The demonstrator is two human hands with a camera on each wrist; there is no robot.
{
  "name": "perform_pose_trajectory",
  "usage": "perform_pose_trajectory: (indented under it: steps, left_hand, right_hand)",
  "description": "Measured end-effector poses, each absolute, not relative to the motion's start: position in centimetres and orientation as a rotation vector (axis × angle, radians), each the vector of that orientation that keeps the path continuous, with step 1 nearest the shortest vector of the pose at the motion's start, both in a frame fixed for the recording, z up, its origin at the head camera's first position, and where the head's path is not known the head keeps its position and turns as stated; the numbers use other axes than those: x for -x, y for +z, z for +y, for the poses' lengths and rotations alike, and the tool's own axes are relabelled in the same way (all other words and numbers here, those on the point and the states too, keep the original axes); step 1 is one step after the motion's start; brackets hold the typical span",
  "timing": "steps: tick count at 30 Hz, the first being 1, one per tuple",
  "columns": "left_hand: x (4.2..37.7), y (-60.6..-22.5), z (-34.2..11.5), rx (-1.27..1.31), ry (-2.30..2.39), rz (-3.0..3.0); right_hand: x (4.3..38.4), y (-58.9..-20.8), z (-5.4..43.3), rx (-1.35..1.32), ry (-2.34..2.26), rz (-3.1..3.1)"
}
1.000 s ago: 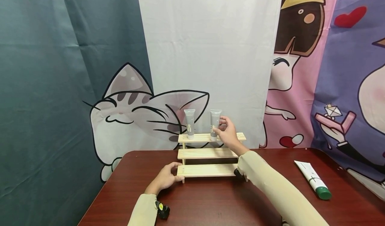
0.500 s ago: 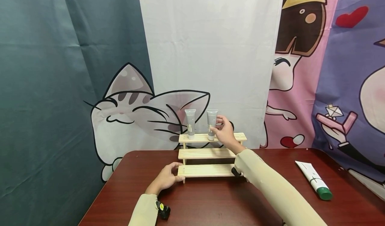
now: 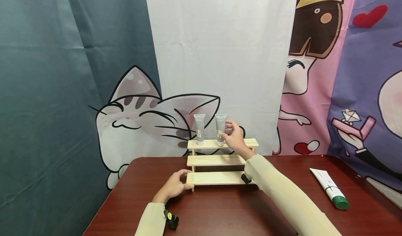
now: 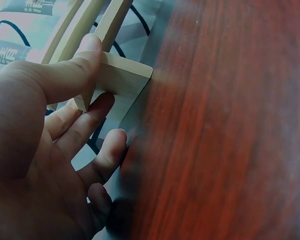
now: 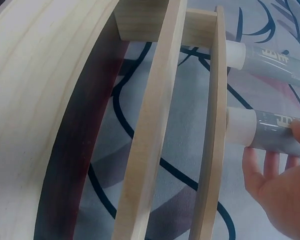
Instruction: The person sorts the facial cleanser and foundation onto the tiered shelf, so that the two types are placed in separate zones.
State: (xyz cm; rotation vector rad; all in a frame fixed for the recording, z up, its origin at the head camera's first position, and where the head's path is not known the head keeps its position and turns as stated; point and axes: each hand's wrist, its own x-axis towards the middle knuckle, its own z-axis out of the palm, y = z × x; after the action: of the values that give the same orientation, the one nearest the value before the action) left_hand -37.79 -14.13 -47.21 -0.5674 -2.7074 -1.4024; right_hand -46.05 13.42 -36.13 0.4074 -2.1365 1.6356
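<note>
A three-tier wooden display rack (image 3: 216,160) stands on the table. Two grey squeeze tubes with white caps are upright on its top tier, caps down: the left tube (image 3: 199,129) stands alone, and my right hand (image 3: 235,138) pinches the right tube (image 3: 220,127) between thumb and fingers. In the right wrist view that tube's white cap (image 5: 241,126) meets the top board. My left hand (image 3: 173,186) grips the left end of the lowest board (image 3: 220,177), thumb on one side and fingers on the other, as the left wrist view also shows at the board's end (image 4: 122,70).
A white tube with a green cap (image 3: 329,189) lies on the right side of the dark red wooden table (image 3: 226,211). Behind the table hangs a printed cloth backdrop (image 3: 220,54) with cartoon figures.
My right hand has shifted the right tube a little leftward along the top tier, closer to the left tube. The left hand keeps its grip on the rack.
</note>
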Motion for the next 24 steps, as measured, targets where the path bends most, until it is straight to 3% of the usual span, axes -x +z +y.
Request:
perform_pose_trajectory:
  steps: [24]
  left_hand:
    - [38.02, -47.34, -14.25, 0.565, -1.416, -2.714]
  right_hand:
    - [46.54, -36.03, 13.48, -0.420, 1.617, -2.184]
